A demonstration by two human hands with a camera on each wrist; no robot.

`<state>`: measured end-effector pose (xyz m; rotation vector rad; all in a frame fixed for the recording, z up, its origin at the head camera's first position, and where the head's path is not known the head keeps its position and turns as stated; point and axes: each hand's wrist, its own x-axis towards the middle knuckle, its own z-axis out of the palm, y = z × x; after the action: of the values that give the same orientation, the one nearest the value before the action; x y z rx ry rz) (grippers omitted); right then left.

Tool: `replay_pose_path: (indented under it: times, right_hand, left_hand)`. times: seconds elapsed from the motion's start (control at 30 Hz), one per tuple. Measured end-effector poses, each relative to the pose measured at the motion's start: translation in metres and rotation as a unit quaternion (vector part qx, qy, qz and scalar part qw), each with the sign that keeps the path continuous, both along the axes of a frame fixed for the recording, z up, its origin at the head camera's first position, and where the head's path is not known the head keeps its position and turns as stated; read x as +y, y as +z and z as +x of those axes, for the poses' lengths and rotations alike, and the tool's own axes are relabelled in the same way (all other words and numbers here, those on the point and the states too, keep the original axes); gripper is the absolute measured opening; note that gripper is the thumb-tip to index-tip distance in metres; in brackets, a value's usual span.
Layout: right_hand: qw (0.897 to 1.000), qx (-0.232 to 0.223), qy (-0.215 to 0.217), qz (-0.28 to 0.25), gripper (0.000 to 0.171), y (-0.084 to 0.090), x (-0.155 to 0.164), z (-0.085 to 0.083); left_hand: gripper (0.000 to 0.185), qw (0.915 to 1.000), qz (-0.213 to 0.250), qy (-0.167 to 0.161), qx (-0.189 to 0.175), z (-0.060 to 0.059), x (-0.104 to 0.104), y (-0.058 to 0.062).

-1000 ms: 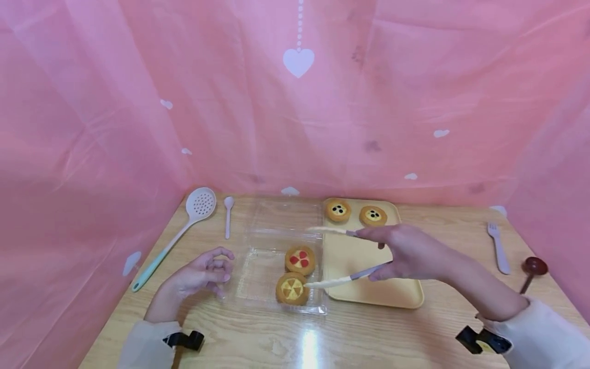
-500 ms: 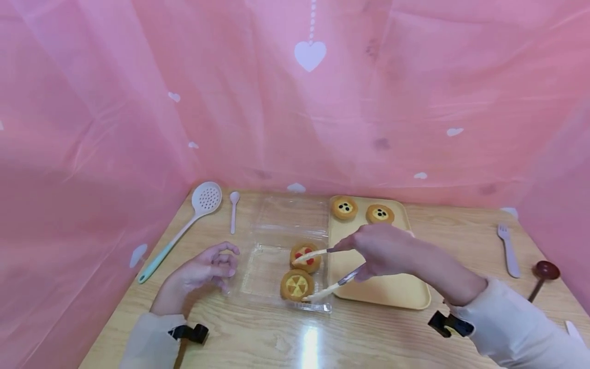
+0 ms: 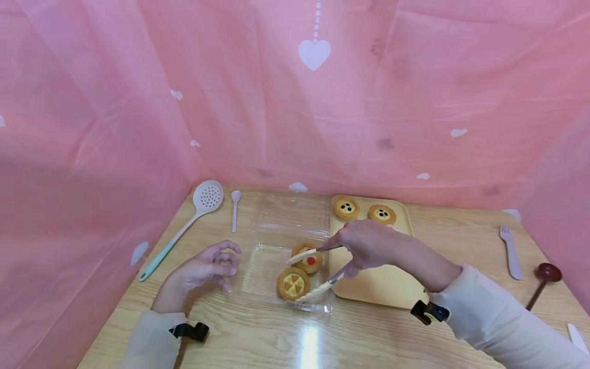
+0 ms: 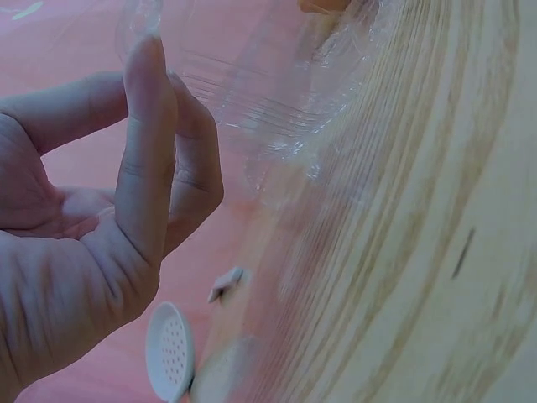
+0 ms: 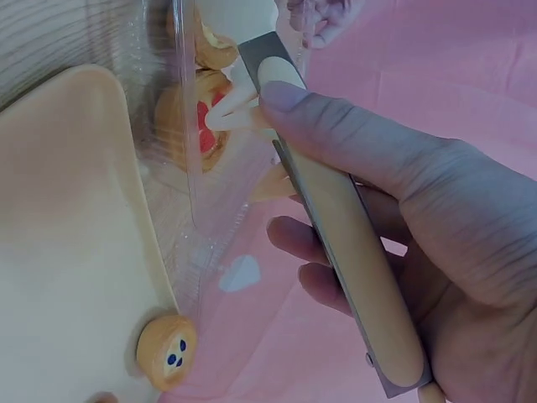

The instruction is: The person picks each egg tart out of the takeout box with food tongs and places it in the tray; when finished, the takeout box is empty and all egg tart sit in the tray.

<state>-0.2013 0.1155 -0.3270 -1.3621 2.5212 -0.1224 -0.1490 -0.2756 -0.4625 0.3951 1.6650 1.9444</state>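
Over the clear plastic clamshell box point(image 3: 276, 266) on the tabletop point(image 3: 369, 338), the right hand point(image 3: 364, 243) clasps a pair of tongs point(image 3: 313, 271), thumb pressed along one arm in the right wrist view. The tong tips stand apart and straddle the two tarts in the box: the upper tip lies across the tart with red topping point(image 3: 308, 258), the lower tip runs just past the near edge of the tart with yellow segments point(image 3: 293, 283). Neither tart looks squeezed between the tips.

The left hand point(image 3: 207, 266) rests just beside the box's left edge with its fingers loosely curled and holding nothing; in the left wrist view the fingertips point(image 4: 151, 59) seem to brush the plastic rim, though I cannot tell whether they steady it.

As I judge it, the risk lies in the light, flimsy box: a tip catching its low wall could drag or tilt it. With both tarts touching or nearly so, closing the tongs could nip both, or dent the soft toppings. Two more tarts with dark dots point(image 3: 346, 207) sit at the far end of the yellow tray point(image 3: 396, 287), well clear.
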Motion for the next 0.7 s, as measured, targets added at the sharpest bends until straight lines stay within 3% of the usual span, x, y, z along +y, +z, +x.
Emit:
replay_pose_path:
  times: [0.23,0.47,0.7]
  right_hand:
    - [1.000,-0.014,0.009,-0.023,0.061,-0.006,-0.002,-0.004]
    - [1.000,-0.018,0.004,-0.014,0.064,-0.007,-0.004,-0.008]
    - [0.998,-0.017,0.042,-0.032,0.058,-0.017,-0.015,-0.010]
  left_hand:
    - [0.031,1.0000,0.000,0.002,0.000,-0.001,-0.002,0.000]
    - [0.031,1.0000,0.001,0.001,0.002,-0.002,-0.003,-0.001]
    - [0.032,1.0000,0.000,0.003,-0.001,-0.001,-0.002,0.000]
